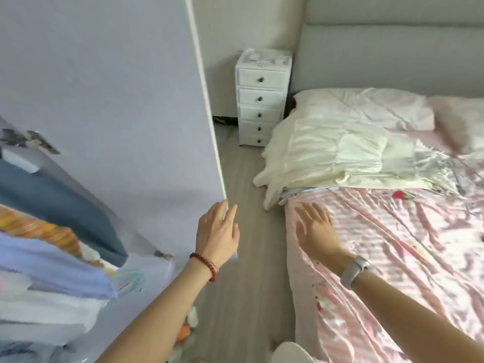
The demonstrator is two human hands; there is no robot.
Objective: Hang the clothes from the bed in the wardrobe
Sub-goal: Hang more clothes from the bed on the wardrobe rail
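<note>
A cream ruffled garment (327, 155) lies across the bed (379, 244) near the pillows, partly hanging over the bed's left side. The wardrobe door (125, 106) stands open at the left, with hanging clothes (52, 231) in blue, orange and pale purple showing below it. My left hand (218, 231) is at the door's free edge, fingers straight and touching it. My right hand (315, 226) hovers flat over the pink striped sheet with fingers spread, just short of the cream garment. Neither hand holds anything.
A white drawer tower (260, 100) stands between the wall and the grey headboard (387, 56). A white pillow (366, 108) and a pink fluffy one (463, 121) lie at the bed's head. A strip of grey wood floor (243, 284) runs between wardrobe and bed.
</note>
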